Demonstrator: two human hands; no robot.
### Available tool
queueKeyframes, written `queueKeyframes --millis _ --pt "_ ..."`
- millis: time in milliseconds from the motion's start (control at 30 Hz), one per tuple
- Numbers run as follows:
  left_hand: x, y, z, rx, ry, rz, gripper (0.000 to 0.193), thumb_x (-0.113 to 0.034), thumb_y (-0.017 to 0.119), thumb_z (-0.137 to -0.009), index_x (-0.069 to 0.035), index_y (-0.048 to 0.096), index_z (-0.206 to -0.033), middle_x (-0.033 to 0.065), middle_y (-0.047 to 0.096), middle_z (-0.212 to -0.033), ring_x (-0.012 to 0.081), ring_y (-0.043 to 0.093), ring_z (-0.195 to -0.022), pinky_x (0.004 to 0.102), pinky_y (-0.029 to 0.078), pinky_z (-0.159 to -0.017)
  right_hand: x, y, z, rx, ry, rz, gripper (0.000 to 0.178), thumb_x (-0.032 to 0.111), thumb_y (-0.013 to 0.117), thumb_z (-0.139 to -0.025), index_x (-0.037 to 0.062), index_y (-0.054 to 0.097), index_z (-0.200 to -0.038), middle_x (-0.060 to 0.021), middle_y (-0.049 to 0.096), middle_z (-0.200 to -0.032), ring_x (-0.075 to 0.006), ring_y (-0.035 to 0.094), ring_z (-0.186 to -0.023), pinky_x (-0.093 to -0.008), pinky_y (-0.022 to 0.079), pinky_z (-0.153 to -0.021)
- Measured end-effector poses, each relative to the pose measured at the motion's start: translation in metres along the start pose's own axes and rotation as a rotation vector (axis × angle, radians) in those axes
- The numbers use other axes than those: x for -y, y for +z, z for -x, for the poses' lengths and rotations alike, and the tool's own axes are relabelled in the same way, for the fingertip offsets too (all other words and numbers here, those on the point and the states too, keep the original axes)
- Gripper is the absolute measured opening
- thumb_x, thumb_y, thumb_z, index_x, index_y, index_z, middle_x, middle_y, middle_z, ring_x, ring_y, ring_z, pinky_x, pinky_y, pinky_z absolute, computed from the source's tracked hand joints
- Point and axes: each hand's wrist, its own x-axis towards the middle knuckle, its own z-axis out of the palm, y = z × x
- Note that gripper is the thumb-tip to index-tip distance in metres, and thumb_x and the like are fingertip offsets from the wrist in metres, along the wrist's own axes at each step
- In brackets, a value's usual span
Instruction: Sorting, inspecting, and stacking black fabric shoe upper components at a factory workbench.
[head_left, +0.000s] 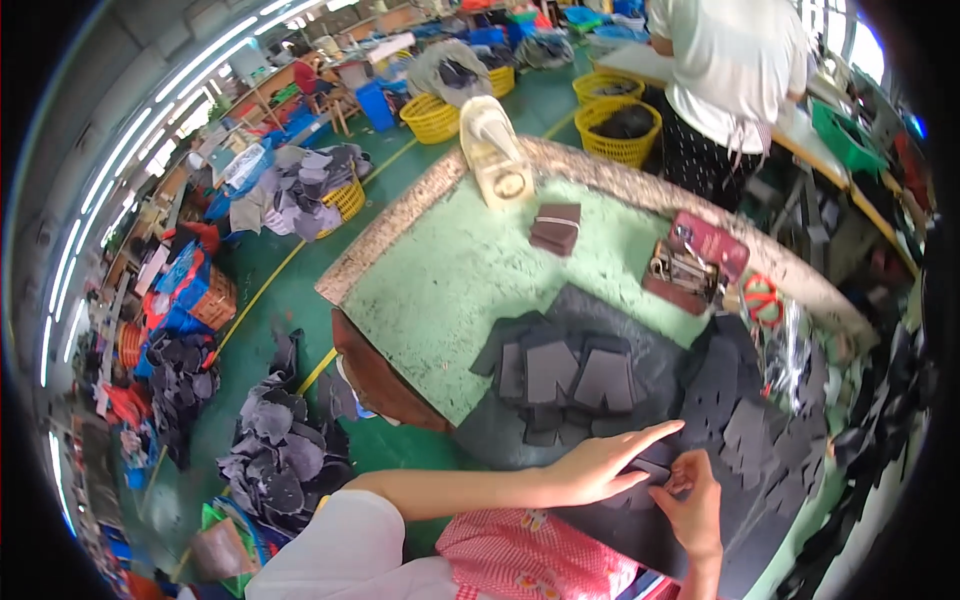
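Note:
My left hand [607, 470] reaches over a dark mat [735, 535] with its fingers stretched out and its thumb apart. Close to it on the right, my right hand [692, 505] is closed in a pinch, thumb against curled fingers. A small dark cut piece [652, 467] shows between the two hands, its end at the right fingertips; part of it is hidden. Beyond the left hand lie overlapping stacks of dark grey notched pieces [550, 373]. Flat dark pieces [748, 437] are spread to the right of the right hand.
The green tabletop [410, 300] holds a cream-coloured device [497, 160], a banded brown stack [555, 229], an open red tin [708, 247] and red-handled scissors [762, 299]. Scrap heaps [285, 450] lie on the floor at left. A person [735, 75] stands beyond, near yellow baskets [620, 148].

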Motion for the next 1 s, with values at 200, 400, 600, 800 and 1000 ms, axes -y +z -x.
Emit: queueKeyframes --millis 200,400,600,800,1000 --pt "0.003 -0.057 -0.036 -0.204 -0.037 -0.536 0.069 -0.015 0.075 -0.076 -0.009 0.048 -0.140 0.0168 0.049 -0.131 0.0360 0.046 -0.125 0.0499 0.041 -0.101 -0.063 -0.064 -0.041 -0.638 -0.254 0.695 0.054 0.006 0.073 -0.081 0.0057 0.053 -0.131 -0.0126 0.059 -0.121 -0.0288 0.054 -0.109 -0.0400 0.041 -0.095" --pt "0.026 0.049 -0.085 -0.008 0.214 -0.348 0.075 -0.023 0.074 -0.084 0.001 0.040 -0.146 0.0183 0.033 -0.156 0.0355 0.030 -0.146 0.0493 0.030 -0.118 -0.057 -0.096 -0.041 -0.502 -0.075 0.602 0.047 -0.005 0.075 -0.072 0.0041 0.060 -0.115 -0.0078 0.052 -0.090 -0.0232 0.051 -0.083 -0.0345 0.043 -0.079" --pt "0.058 0.064 -0.095 0.053 0.254 -0.389 0.059 -0.026 0.072 -0.085 -0.001 0.055 -0.136 0.0163 0.043 -0.150 0.0334 0.035 -0.143 0.0466 0.030 -0.118 -0.082 -0.140 -0.022 -0.722 -0.148 0.707 0.028 -0.011 0.070 -0.071 0.0025 0.061 -0.095 -0.0070 0.053 -0.081 -0.0188 0.051 -0.072 -0.0314 0.043 -0.068" --pt "0.052 0.058 -0.106 -0.109 0.300 -0.273 0.025 -0.018 0.075 -0.079 -0.010 0.070 -0.101 0.0068 0.061 -0.122 0.0249 0.055 -0.114 0.0425 0.045 -0.094 -0.026 -0.072 -0.028 -0.482 -0.269 0.416 0.014 -0.010 0.065 -0.080 0.0003 0.065 -0.090 -0.0101 0.061 -0.085 -0.0242 0.061 -0.078 -0.0353 0.049 -0.071" --pt "0.038 0.045 -0.128 -0.106 0.100 0.022 0.010 -0.016 0.075 -0.080 -0.007 0.071 -0.081 0.0065 0.072 -0.087 0.0245 0.067 -0.078 0.0386 0.052 -0.072 -0.012 -0.033 -0.028 -0.273 -0.334 0.489 0.036 -0.002 0.071 -0.078 0.0025 0.065 -0.113 -0.0158 0.063 -0.120 -0.0346 0.060 -0.111 -0.0411 0.048 -0.098"
